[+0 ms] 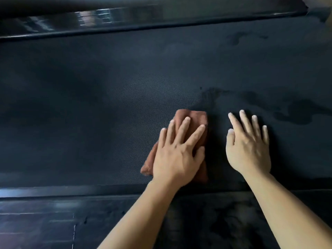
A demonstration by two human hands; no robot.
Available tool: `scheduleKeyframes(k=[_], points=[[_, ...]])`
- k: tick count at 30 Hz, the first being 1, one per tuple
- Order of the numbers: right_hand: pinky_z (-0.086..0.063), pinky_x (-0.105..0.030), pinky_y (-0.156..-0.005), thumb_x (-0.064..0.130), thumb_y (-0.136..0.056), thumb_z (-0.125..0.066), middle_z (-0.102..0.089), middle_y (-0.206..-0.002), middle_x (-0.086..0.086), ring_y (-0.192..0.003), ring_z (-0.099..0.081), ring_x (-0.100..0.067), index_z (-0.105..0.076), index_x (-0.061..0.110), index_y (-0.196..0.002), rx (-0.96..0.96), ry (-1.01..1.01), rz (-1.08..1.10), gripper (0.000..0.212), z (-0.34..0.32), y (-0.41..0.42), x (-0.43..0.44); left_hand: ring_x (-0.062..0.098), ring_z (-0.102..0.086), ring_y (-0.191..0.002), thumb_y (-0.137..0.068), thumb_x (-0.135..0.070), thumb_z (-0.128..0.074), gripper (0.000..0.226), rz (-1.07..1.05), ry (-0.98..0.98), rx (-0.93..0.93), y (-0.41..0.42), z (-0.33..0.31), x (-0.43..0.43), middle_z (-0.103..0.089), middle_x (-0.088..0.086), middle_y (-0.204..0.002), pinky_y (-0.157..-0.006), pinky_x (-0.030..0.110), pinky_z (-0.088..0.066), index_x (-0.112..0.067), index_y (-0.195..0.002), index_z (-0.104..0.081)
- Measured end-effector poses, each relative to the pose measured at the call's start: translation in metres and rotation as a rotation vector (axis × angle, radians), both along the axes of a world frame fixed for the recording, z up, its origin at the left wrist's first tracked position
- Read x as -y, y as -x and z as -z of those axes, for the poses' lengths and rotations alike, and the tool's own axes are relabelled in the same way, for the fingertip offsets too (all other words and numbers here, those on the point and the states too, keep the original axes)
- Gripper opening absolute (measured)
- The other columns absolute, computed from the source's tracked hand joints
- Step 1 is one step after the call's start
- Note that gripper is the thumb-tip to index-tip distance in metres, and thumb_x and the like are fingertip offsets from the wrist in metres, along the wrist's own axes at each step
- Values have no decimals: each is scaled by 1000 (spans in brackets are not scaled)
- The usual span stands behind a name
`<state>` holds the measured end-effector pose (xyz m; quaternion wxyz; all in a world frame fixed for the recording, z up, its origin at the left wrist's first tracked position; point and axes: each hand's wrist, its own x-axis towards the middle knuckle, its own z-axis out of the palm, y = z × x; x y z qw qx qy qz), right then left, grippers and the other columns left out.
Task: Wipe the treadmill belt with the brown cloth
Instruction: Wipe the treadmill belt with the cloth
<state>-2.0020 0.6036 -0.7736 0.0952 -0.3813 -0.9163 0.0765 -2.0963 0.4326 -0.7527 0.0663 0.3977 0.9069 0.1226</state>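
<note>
Nearest, the side rail (53, 192) borders the treadmill belt (89, 78). On the belt's near edge, the left hand (177, 155) presses flat, fingers spread, on the folded brown cloth (195, 118), not gripping it. Just right, the right hand (248, 150) rests open and empty on the belt. Dark patches (296, 114) lie right and farther off; wiping appears partly done, most belt remaining.

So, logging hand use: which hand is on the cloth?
The left hand, flat on the brown cloth; the right hand rests on bare belt.
</note>
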Motion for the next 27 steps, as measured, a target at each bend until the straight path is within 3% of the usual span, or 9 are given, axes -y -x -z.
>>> scheduleKeyframes(k=[8, 14, 17, 22, 27], points=[[-19, -52, -118, 36, -95, -26, -31, -159, 1, -146, -27, -30, -40, 30, -146, -29, -25, 13, 54, -5, 2, 2, 31, -11, -151, -88, -59, -33, 63, -314, 49, 18, 92, 0, 118, -17, -5, -165, -122, 49, -12, -52, -150, -25], [-19, -51, -117, 35, -95, -29, -33, -158, 2, -145, -28, -28, -42, 27, -145, -36, -20, 19, 53, -7, 3, 2, 30, -3, -151, -96, -49, -37, 58, -519, 42, 49, 167, -4, 66, -9, -3, -166, -122, 48, -4, -49, -151, -21], [-17, -48, -118, 36, -95, -30, -32, -158, 4, -146, -26, -25, -39, 24, -147, -32, -6, 35, 54, -7, 3, 1, 34, -4, -151, -95, -48, -35, 59, -446, 38, 29, 184, -4, 4, -10, 1, -166, -121, 50, -4, -46, -152, -21], [-17, -49, -119, 36, -97, -30, -30, -159, 2, -148, -23, -25, -38, 21, -148, -10, -3, 23, 54, -7, 3, -1, 36, -3, -151, -93, -51, -32, 60, -152, 29, 10, 154, -4, -103, -13, 0, -166, -121, 51, -4, -46, -152, -22], [-14, -46, -121, 33, -98, -30, -25, -161, 1, -150, -17, -23, -31, 19, -151, 21, 14, 31, 55, -5, 1, -4, 33, -2, -151, -95, -51, -34, 58, 106, -20, 20, 80, -4, -123, -11, -2, -166, -122, 47, -3, -47, -152, -24]])
